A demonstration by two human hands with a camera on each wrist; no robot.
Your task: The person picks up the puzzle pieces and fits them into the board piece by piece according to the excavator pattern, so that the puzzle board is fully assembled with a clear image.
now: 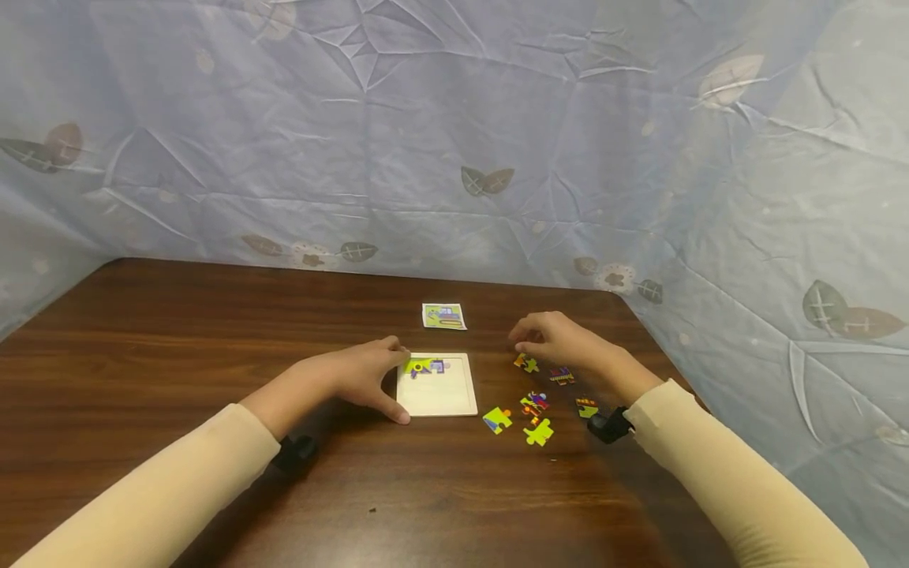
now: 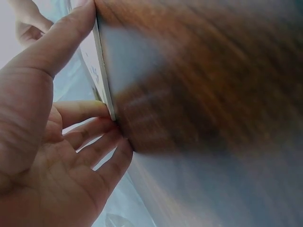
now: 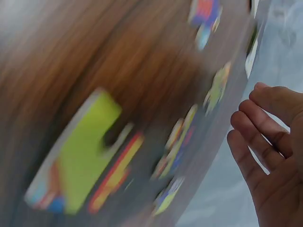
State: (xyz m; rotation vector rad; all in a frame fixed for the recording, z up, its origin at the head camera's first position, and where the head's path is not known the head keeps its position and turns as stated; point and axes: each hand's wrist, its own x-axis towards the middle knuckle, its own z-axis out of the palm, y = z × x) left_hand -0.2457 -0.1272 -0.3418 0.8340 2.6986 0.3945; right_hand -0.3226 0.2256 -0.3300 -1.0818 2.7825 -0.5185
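Note:
A white square puzzle board (image 1: 440, 397) lies on the table, a few joined yellow-green and purple pieces (image 1: 426, 366) along its top edge. My left hand (image 1: 358, 377) holds the board at its left side, thumb at the near corner and fingers at the far one. In the left wrist view its fingertips are right at the board's thin edge (image 2: 105, 80). My right hand (image 1: 564, 338), fingers loosely bent, hovers over the loose pieces, closest to an orange and green puzzle piece (image 1: 526, 362). Nothing shows between its fingers (image 3: 246, 123) in the right wrist view.
Several loose puzzle pieces lie right of the board, among them a plain green one (image 1: 539, 432), a green and blue one (image 1: 497, 420) and one by the right wrist (image 1: 586, 407). A small picture card (image 1: 443, 316) lies behind the board. Patterned cloth (image 1: 426, 142) hangs behind the table.

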